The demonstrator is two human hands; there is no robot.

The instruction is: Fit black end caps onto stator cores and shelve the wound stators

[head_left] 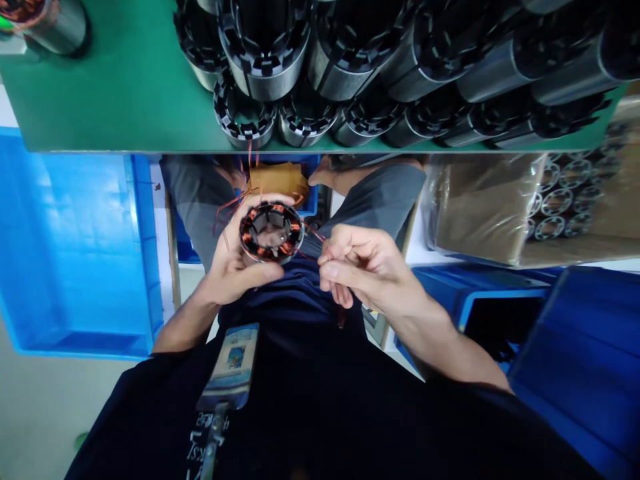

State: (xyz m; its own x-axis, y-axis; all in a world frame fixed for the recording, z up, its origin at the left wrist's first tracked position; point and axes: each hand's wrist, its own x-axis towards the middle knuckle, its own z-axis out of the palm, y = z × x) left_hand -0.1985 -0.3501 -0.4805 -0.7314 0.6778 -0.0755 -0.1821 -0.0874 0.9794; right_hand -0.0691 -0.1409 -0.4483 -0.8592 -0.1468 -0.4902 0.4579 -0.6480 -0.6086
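My left hand (233,257) is wrapped round a motor stator (250,233), a black and metal ring with copper windings inside. Its open end faces up toward me, above my lap. Loose copper wires (233,201) stick out on its far left side. To the right, my right hand (363,267) pinches thin copper wire ends (326,253) between thumb and fingers. These wires run from the stator's right side to my fingertips. The exact number of strands is too fine to tell.
Rows of metal stator cores (265,83) stand on the green tabletop (125,100) ahead. A wound stator (63,30) is at the far left. A blue bin (75,247) lies left; a lined carton (480,207) of metal rings and blue crates (580,360) are right.
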